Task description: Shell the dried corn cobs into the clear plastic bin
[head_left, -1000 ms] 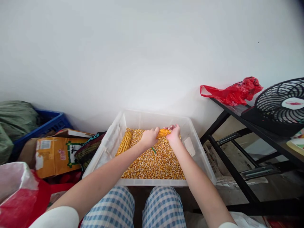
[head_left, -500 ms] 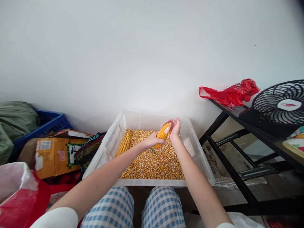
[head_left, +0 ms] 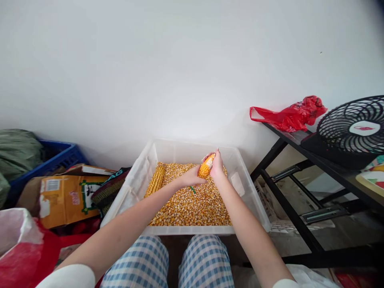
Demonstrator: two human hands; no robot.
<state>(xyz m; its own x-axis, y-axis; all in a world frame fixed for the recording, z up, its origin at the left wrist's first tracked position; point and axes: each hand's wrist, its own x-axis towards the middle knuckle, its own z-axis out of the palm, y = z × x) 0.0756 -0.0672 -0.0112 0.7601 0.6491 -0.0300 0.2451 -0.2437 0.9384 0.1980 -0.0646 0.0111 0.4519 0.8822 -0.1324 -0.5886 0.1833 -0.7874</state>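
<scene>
A partly stripped ear of corn is held over the clear plastic bin, tilted with its pale, bare patch towards the upper right. My right hand wraps round its right side and upper end. At the lower left end, my left hand grips the ear; some of its fingers are hidden behind it. Loose corn kernels cover the bin's floor beneath both hands. Whole ears of corn lie along the bin's left side. A small green piece rests on the kernels below my left hand.
A black table on the right carries a red plastic bag and a black fan. To the left are a cardboard box, a blue crate and a red-and-white bag. A white wall rises behind the bin.
My right hand has turned and closed further round the ear of corn. My left hand has shifted slightly left, with its thumb lower. The view has moved a little.
</scene>
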